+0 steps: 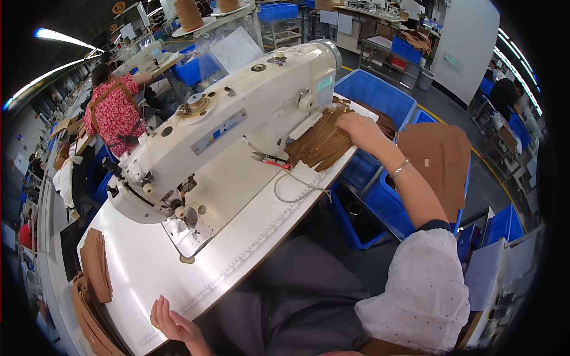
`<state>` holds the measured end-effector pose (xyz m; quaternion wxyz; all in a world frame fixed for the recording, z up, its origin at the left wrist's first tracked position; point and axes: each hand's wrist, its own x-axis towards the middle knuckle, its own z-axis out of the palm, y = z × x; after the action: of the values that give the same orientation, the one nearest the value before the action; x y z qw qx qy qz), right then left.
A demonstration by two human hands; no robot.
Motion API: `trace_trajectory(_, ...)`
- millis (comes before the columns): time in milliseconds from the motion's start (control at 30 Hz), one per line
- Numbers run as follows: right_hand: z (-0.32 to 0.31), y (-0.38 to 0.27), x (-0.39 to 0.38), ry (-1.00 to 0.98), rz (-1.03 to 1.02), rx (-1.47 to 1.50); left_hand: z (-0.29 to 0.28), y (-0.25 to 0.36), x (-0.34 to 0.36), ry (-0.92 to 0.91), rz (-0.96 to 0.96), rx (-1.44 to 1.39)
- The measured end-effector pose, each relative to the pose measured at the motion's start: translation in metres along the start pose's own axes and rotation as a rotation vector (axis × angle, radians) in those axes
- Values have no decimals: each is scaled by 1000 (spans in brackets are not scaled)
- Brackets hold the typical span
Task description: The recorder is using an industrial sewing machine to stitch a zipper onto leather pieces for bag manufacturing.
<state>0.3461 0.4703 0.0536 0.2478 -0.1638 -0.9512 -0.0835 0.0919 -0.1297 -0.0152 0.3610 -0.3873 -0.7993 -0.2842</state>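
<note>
My right hand (359,132) reaches to the back right of the sewing table and has its fingers bent onto a pile of thin brown strips (314,139) beside the white sewing machine (249,101). My left hand (175,323) is at the front edge of the white tabletop (130,255), fingers apart and loosely curved, holding nothing. Red-handled snips (274,161) lie left of the strips, near a looped cord (291,199). Two stacks of brown cut pieces, an upper one (95,264) and a lower one (86,314), lie at the left end.
Blue bins (368,89) stand right of the table; one holds large brown panels (433,172). Thread cones (189,15) stand behind the machine. A co-worker in red patterned clothing (113,107) works at the left, another person (504,95) at the far right.
</note>
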Motion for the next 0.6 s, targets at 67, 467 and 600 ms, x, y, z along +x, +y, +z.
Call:
trace_trajectory(67, 3, -4, 13, -156, 30, -29, -1, 1, 0, -7, -4, 28)
trace_trajectory(467, 5, 15, 29, -261, -20, 25, -1, 3, 0, -30, -6, 58)
trace_trajectory(600, -11, 5, 31, -72, 269, 191, -2, 7, 5, -57, -29, 21)
